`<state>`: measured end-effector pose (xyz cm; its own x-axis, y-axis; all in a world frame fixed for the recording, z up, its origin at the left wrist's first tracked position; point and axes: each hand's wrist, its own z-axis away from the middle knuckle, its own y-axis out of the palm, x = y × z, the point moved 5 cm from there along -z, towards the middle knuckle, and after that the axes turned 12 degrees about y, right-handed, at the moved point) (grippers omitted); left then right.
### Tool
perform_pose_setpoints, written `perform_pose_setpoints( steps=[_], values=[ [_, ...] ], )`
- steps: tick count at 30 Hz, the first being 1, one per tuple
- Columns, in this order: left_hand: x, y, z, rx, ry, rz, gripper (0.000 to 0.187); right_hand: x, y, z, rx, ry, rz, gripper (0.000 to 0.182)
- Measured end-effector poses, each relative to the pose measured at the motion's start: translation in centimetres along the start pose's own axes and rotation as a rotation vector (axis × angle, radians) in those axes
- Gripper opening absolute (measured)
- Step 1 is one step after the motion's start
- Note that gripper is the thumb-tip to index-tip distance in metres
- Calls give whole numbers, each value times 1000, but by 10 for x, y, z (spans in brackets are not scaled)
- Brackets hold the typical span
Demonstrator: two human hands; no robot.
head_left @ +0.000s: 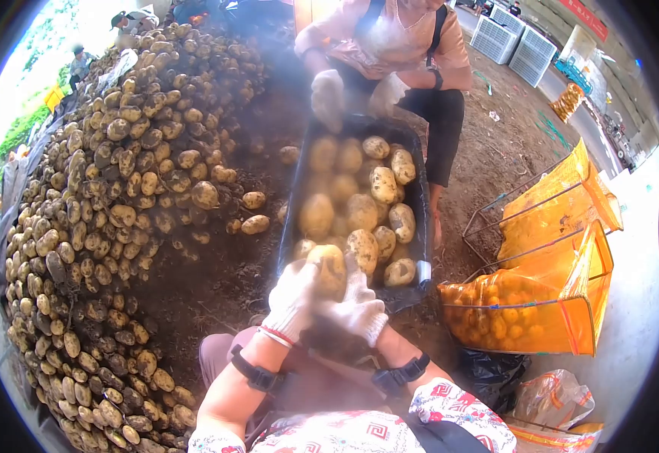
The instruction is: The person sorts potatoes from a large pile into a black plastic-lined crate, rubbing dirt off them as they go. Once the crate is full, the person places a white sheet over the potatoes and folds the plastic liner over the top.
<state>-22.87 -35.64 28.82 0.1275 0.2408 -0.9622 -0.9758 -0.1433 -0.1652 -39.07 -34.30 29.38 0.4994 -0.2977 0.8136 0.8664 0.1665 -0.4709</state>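
A potato is held up between my gloved hands at the near end of a black crate. My left hand, in a white glove, presses on its left side. On its right is my right hand, also gloved, with the fingers closed and partly blurred. Many more potatoes lie in the crate, some marked with dirt. Dark haze or blur covers the space just below my hands.
Across the crate sits a person with two gloved hands near its far rim. A large potato heap fills the left. Orange mesh bags on metal frames stand at the right, a black plastic bag beside them.
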Motion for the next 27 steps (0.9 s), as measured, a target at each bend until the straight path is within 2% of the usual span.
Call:
perform_pose_setpoints(
  steps=[1,4,6,9,10,11,13,14,17,20,23,25,27],
  values=[
    [-1,1,0,-17,-7,9,50,4,-2,2,-10,-1,-1,112],
    [-8,2,4,-32,6,-9,47,21,-15,8,86,209,-51,110],
    [-12,4,5,-23,28,24,47,-11,-11,-21,54,235,-148,107],
    [-23,9,11,42,91,95,48,-19,-18,-77,-65,185,-269,103],
    [-40,7,22,88,133,78,46,4,-30,-86,-121,143,-162,104],
    [-49,8,25,100,96,83,44,23,-39,-97,-176,100,-53,104],
    [-54,9,30,114,57,85,44,23,-43,-154,-379,31,141,107],
    [-45,11,27,125,40,148,44,55,-54,-153,-301,86,141,108],
    [-31,11,19,139,47,213,47,62,-51,-195,-290,205,391,115],
    [-41,5,17,139,66,125,48,67,-34,-218,-261,134,758,115],
    [-35,13,18,211,72,262,49,73,-56,-210,-55,101,661,112],
    [-49,14,19,271,89,234,50,74,-70,-202,39,23,548,109],
    [-64,15,23,311,120,206,50,51,-78,-203,75,30,454,108]
  ],
)
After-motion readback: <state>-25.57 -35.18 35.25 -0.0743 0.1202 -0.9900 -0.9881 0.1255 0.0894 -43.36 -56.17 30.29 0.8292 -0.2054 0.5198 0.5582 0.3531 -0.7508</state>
